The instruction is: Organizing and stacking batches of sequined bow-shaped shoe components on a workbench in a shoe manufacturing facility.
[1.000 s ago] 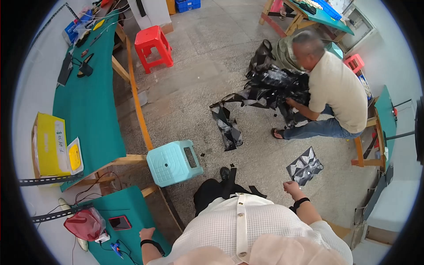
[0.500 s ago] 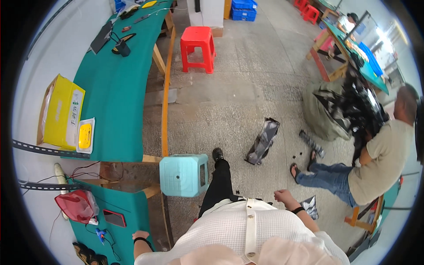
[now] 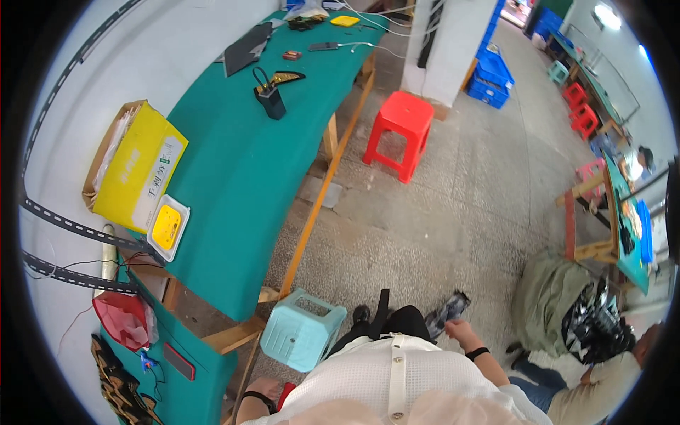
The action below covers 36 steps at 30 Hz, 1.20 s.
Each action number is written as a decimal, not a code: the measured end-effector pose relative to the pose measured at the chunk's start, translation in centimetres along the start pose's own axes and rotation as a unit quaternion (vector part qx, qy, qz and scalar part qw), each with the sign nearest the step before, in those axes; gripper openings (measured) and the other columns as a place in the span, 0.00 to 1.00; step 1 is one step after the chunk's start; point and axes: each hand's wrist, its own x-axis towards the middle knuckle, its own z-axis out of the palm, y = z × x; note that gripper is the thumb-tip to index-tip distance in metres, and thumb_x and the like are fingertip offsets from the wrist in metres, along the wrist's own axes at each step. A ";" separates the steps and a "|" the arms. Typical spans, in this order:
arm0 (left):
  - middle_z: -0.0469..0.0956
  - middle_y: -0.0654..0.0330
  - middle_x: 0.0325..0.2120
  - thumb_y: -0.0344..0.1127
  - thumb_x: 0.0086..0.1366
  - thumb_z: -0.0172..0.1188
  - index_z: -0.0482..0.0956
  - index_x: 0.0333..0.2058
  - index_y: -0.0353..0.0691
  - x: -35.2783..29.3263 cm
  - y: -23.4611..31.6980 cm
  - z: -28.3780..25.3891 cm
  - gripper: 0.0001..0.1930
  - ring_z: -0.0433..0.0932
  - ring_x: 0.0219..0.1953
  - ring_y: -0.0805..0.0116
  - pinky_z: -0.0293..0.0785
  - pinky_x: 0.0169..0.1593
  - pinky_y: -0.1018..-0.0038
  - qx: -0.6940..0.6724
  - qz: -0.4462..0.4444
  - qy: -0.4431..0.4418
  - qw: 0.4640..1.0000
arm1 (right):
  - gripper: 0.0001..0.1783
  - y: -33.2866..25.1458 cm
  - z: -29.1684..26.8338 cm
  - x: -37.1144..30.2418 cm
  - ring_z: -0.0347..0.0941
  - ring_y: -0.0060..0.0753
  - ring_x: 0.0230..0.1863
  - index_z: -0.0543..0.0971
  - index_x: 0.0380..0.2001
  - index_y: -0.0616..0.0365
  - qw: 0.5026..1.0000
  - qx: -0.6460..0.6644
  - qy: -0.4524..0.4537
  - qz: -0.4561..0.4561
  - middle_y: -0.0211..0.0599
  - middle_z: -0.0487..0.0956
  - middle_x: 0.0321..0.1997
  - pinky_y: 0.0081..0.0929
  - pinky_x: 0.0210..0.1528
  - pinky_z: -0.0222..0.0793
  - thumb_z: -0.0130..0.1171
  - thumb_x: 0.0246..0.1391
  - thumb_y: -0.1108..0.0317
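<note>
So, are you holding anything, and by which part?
Nothing, it seems: the right hand looks empty, and the left hand shows no clear grip on anything.

The green table (image 3: pixel 234 219) looks matt. Right of it, the dark sheet (image 3: pixel 449 309) is glossy, the red stool (image 3: pixel 405 108) is of smooth plastic.

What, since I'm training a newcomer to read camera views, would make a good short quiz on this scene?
1. Which is nearest the left hand: (a) yellow box, (b) light-blue stool, (c) red stool?
2. True or false: the right hand has a black band at its wrist.
3. Fill in: the red-edged phone lies on a ____ tabletop.

Key: 1. b; 2. true; 3. green.
</note>
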 end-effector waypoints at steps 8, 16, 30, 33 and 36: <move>0.75 0.49 0.43 0.48 0.56 0.56 0.72 0.45 0.32 8.5 22.1 -23.3 0.26 0.74 0.45 0.59 0.68 0.47 0.72 -0.342 0.164 0.248 0.892 | 0.14 -10.9 -7.8 14.4 0.72 0.28 0.21 0.77 0.28 0.67 0.996 -0.048 -0.046 0.066 0.36 0.76 0.20 0.25 0.23 0.68 0.56 0.46 0.64; 0.76 0.53 0.40 0.43 0.58 0.57 0.72 0.47 0.33 7.0 39.3 -42.0 0.23 0.74 0.43 0.67 0.69 0.47 0.74 -0.458 0.242 0.321 0.793 | 0.15 -30.1 -15.8 32.1 0.71 0.26 0.20 0.76 0.31 0.70 0.999 -0.018 -0.025 -0.039 0.36 0.75 0.22 0.23 0.21 0.65 0.54 0.46 0.66; 0.75 0.53 0.42 0.38 0.59 0.56 0.70 0.48 0.32 11.9 45.0 -63.0 0.21 0.74 0.43 0.68 0.69 0.47 0.75 -0.551 0.315 0.364 0.682 | 0.20 -70.5 -1.2 35.0 0.74 0.31 0.33 0.71 0.44 0.66 0.934 -0.075 -0.283 -0.204 0.40 0.76 0.37 0.26 0.35 0.71 0.52 0.53 0.60; 0.72 0.47 0.44 0.41 0.58 0.57 0.69 0.48 0.30 11.1 45.3 -67.1 0.24 0.73 0.45 0.61 0.69 0.47 0.73 -0.468 0.290 0.371 0.748 | 0.21 -76.2 -1.1 34.7 0.73 0.33 0.35 0.71 0.43 0.66 0.932 -0.072 -0.284 -0.212 0.42 0.75 0.38 0.28 0.37 0.72 0.53 0.53 0.58; 0.71 0.45 0.45 0.42 0.57 0.57 0.70 0.48 0.32 11.5 44.9 -69.0 0.23 0.73 0.45 0.57 0.71 0.44 0.71 -0.439 0.304 0.407 0.741 | 0.21 -81.1 -1.1 36.3 0.72 0.32 0.35 0.72 0.43 0.64 0.941 -0.020 -0.282 -0.185 0.39 0.74 0.38 0.28 0.38 0.70 0.53 0.53 0.57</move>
